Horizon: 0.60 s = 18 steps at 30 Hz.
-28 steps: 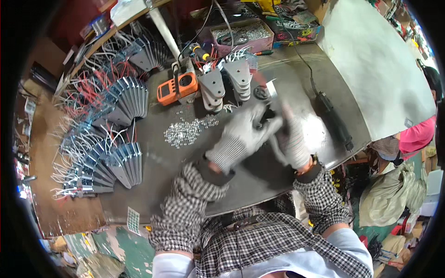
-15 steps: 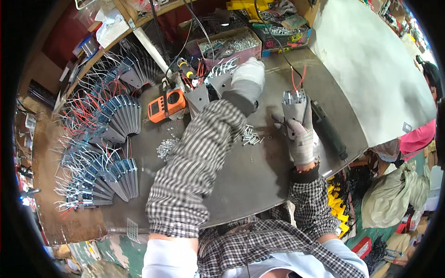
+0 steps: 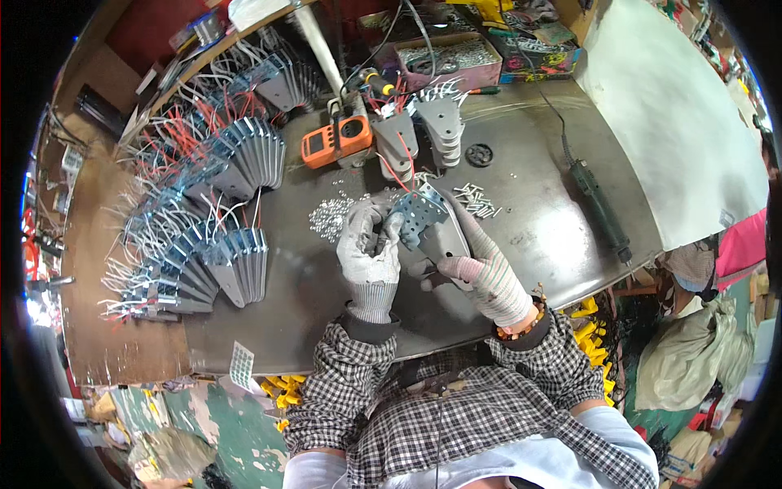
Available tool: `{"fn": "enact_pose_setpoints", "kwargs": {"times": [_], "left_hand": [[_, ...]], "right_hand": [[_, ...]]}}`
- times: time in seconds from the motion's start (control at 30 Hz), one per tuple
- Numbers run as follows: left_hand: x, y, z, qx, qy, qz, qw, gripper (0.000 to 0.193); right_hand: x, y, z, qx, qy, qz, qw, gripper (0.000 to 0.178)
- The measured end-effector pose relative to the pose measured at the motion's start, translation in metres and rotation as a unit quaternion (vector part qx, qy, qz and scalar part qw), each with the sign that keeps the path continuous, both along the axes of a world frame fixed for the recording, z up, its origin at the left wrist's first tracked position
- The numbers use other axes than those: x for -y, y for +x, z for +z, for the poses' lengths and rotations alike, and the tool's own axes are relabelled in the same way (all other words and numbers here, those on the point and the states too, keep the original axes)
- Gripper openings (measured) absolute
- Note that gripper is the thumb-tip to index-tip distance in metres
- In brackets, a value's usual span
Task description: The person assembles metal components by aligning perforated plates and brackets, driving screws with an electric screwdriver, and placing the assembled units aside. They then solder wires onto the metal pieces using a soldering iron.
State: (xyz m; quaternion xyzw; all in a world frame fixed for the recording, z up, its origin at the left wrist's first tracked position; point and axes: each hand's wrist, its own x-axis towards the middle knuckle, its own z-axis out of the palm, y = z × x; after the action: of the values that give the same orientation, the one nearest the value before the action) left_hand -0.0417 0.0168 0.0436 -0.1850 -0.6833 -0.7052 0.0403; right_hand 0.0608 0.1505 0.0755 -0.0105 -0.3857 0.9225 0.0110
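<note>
Over the middle of the bench, my gloved right hand [image 3: 489, 281] grips a tapered grey metal plate [image 3: 446, 238]. At its upper end is a blue perforated piece [image 3: 420, 215] with red wires. My gloved left hand [image 3: 371, 244] is closed, its thumb and fingertips pinched together at the left side of the blue piece. Whatever those fingertips hold is too small or hidden to make out. Loose screws [image 3: 476, 200] lie just beyond my right hand, and a scatter of small nuts [image 3: 332, 215] lies beside my left.
Rows of wired grey plates [image 3: 236, 167] fill the left side. Behind my hands stand an orange meter [image 3: 336, 143], two stacks of grey plates [image 3: 441, 130] and a black ring-shaped part [image 3: 479, 155]. An electric screwdriver [image 3: 599, 208] lies right; a box of hardware [image 3: 452, 61] sits behind.
My left hand has come back from the plate stacks at the far side to the middle. My right hand has brought the wired plate leftward, away from the screwdriver, to meet it.
</note>
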Motion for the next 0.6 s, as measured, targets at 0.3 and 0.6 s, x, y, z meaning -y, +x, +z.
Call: {"fn": "enact_pose_setpoints", "kwargs": {"times": [0.3,0.6], "left_hand": [[0.016,0.005,-0.004,0.136,0.155,-0.032,0.978,0.022],[0.021,-0.008,-0.030,-0.065,-0.028,0.010,0.997,0.015]], "right_hand": [[0.020,0.000,-0.009,-0.012,0.136,-0.055,0.989,0.086],[0.017,0.001,0.008,0.083,0.060,0.054,0.993,0.081]]}}
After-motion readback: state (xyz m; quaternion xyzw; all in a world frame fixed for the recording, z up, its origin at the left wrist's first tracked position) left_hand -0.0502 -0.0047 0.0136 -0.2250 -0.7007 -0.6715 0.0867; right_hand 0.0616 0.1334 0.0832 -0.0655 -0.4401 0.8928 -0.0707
